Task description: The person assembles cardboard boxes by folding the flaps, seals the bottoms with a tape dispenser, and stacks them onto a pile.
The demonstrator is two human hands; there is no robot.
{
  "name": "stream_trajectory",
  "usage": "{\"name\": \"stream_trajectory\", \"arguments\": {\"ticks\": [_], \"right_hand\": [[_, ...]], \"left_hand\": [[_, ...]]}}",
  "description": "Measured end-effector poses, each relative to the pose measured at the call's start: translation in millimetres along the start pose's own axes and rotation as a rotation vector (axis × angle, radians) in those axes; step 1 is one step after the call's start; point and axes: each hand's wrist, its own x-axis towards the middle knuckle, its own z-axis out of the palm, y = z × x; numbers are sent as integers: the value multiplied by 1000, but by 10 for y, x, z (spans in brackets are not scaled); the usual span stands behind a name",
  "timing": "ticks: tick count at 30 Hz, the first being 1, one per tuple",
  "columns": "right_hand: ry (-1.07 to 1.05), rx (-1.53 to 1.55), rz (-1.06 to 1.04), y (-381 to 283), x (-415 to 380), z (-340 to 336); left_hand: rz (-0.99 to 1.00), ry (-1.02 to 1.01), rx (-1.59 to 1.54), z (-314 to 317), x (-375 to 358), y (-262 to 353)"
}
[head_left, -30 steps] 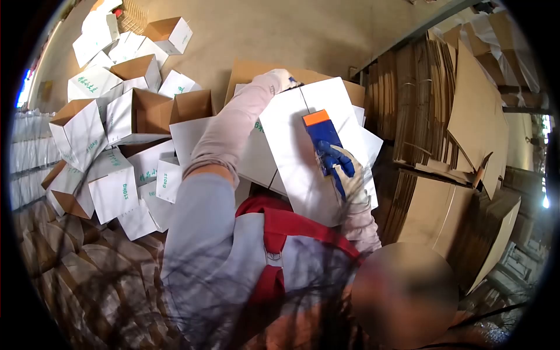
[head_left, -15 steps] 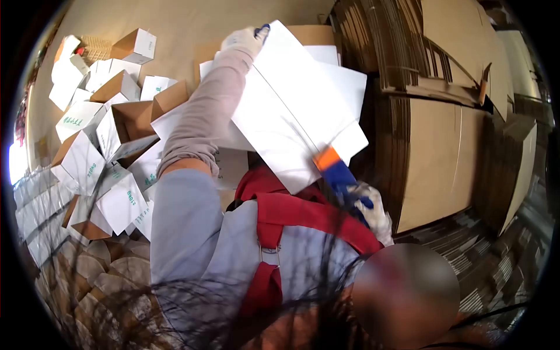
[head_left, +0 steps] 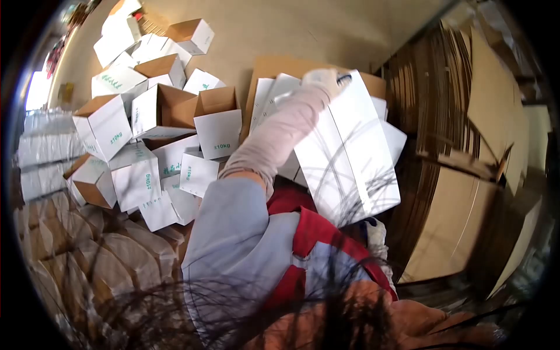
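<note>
My left hand [head_left: 324, 80], in a pale glove with dark blue fingertips, is closed on the far end of a white carton [head_left: 344, 137]. A seam runs the carton's length, and a pale tape strip [head_left: 364, 195] lies near its close end. Just past that end is my right hand [head_left: 377, 234], in a white and blue glove. The carton hides most of its fingers and the tape dispenser, which showed in this hand half a second ago. More white flat cardboard [head_left: 392, 139] lies beneath the carton.
Open white boxes [head_left: 217, 131] with brown insides and green print are heaped on the left. Wrapped stacks [head_left: 49, 149] stand beyond them. Folded brown cardboard [head_left: 449, 230] is stacked upright close on my right. Brown cardboard [head_left: 280, 64] lies behind the carton.
The view has swung, so everything sits further right. The tape dispenser has moved over the carton's near end and out of sight. My left hand keeps its hold.
</note>
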Motion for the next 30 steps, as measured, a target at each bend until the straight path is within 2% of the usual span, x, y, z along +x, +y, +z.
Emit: {"name": "stream_trajectory", "arguments": {"ticks": [1, 3, 5, 6, 7, 8, 9, 10, 11, 12, 14, 15, 16, 17, 18, 19, 20, 21, 23, 25, 26, 27, 28, 29, 30], "right_hand": [[91, -336, -4, -279, 66, 11], [127, -318, -58, -477, 336, 59], [-3, -300, -200, -1023, 436, 102], [-92, -316, -229, -1411, 431, 163], [-172, -330, -252, -1843, 403, 262], [-138, -181, -511, -2181, 331, 411], [-52, 115, -814, -2322, 324, 641], [-152, 206, -909, -2565, 146, 625], [-250, 300, -999, -2769, -19, 525], [-266, 216, -988, -2785, -70, 496], [-307, 161, -889, -2564, -44, 533], [-276, 236, -878, -2235, 167, 670], [-274, 290, -717, -1717, 432, 874], [-275, 313, -646, -1392, 543, 855], [-289, 400, -500, -1316, 420, 637], [-278, 207, -473, -1103, 418, 508], [-226, 288, -450, -1177, 250, 260], [-215, 379, -240, -1319, 47, 63], [-169, 623, -6, -894, -11, 4], [0, 654, -10, -805, -245, -109], [18, 734, -22, -833, -377, -196], [115, 444, -79, -570, -366, -178], [126, 554, -39, -315, -426, -204], [133, 675, -8, -367, -492, -266], [169, 726, -67, -212, -470, -306]], "left_hand": [[23, 0, 10, -67, -56, -33], [-59, -42, 36, -385, -30, -315], [-123, 34, 33, -853, -1, -810], [-200, 53, 55, -1227, -53, -994], [-364, 36, 13, -1490, 16, -1362], [-311, 326, -88, -1563, -52, -1711], [-394, 371, 36, -1918, -4, -1862], [-365, 562, 207, -2126, -26, -2033], [-470, 559, 240, -2259, -27, -2092], [-446, 544, 234, -2157, -6, -2037], [-220, 640, 406, -1785, 65, -1985], [60, 601, 123, -1384, 183, -1979], [144, 631, 161, -711, 350, -1885], [135, 257, -72, -616, 234, -1336], [360, 139, 79, 80, 467, -1287], [386, 12, 198, 398, 406, -924], [435, -61, 220, 818, 466, -703], [491, -134, 240, 1212, 513, -573], [519, -217, 276, 1706, 652, -391], [533, -293, 314, 1984, 652, -200], [528, -414, 315, 2026, 636, -186], [524, -523, 327, 2023, 663, -185], [531, -534, 320, 2147, 686, -266], [540, -538, 323, 2206, 701, -334], [492, -596, 272, 1959, 674, -294]]}}
